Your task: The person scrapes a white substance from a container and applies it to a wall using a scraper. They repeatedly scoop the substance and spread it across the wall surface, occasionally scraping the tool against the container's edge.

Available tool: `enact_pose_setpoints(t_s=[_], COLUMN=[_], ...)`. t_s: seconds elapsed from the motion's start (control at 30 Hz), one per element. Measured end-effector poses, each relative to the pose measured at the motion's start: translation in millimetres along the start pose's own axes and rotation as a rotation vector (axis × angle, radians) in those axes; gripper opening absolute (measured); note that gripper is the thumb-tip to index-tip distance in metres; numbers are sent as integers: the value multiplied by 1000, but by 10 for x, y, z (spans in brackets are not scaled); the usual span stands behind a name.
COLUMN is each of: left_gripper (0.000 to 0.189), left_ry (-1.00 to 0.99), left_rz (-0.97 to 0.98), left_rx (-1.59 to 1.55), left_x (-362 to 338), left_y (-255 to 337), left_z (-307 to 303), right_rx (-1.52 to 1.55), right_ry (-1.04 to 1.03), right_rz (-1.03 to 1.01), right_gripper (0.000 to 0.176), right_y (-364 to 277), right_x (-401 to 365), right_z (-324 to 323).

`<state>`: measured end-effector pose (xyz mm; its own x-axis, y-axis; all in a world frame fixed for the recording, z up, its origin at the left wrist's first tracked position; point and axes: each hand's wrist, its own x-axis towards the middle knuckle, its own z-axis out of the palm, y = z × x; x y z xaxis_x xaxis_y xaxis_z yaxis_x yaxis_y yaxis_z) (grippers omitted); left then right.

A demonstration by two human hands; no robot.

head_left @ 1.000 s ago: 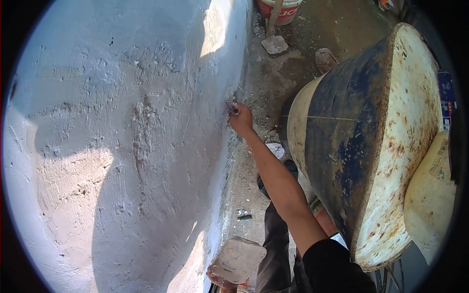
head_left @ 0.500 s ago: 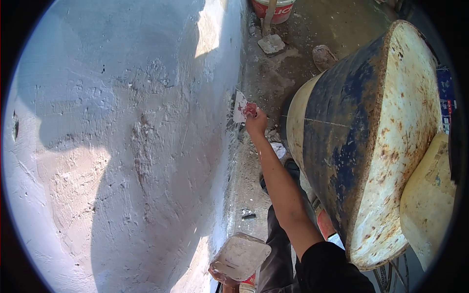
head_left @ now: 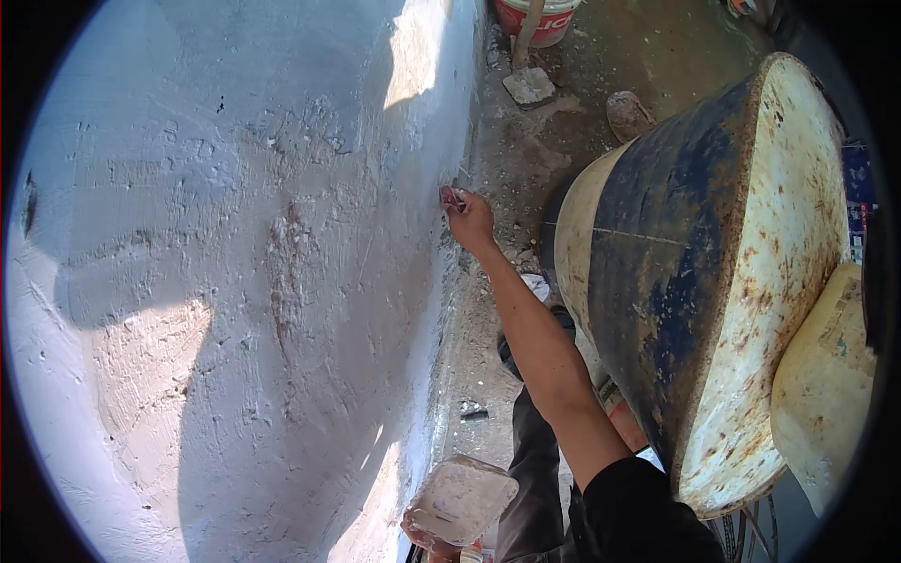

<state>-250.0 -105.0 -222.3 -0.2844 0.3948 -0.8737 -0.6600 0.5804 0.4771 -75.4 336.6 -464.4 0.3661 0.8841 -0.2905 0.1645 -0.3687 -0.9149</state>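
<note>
Left hand (head_left: 430,540): fingers on a plaster-smeared tray (head_left: 467,495), below your right forearm. Right hand (head_left: 472,225): grip closed on a small scraper (head_left: 450,199), located at the wall (head_left: 319,244) near its foot. Change: scraper turned from broad face in view to nearly edge-on, and shifted wallward; blade seemingly presented to the plaster, contact unclear. Obstruction: large rusted drum (head_left: 657,220), right of your forearm, narrowing the floor strip (head_left: 497,197). Beyond: long-handled tool (head_left: 528,87), beside a red-and-white bucket (head_left: 554,21).
</note>
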Motion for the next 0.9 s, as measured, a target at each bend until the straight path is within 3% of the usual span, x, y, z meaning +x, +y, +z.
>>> enact_pose_setpoints(t_s=[0.23, 0.4, 0.53, 0.63, 0.77, 0.9], left_gripper=[82, 82, 83, 83, 83, 83], left_ry=[-6, -11, -7, 1, 8, 15], left_rz=[-3, -2, 1, 3, 2, -2], left_rx=[-1, 10, 19, 23, 28, 24], left_x=[-34, -58, -79, -102, -125, -167], left_y=[-20, -26, -21, -33, -43, -33], left_z=[-3, 13, -7, -38, -75, -109], right_rx=[10, 187, 159, 330, 92, 300], right_ry=[-183, -121, 81, 285, 133, -37], right_rz=[-137, -181, 34, 245, 16, -34], right_gripper=[23, 20, 19, 19, 22, 20], right_y=[-199, -216, 3, 436, 501, 437], right_x=[-313, -578, -394, 29, 329, 261], right_z=[-247, -370, -533, -270, -120, -140])
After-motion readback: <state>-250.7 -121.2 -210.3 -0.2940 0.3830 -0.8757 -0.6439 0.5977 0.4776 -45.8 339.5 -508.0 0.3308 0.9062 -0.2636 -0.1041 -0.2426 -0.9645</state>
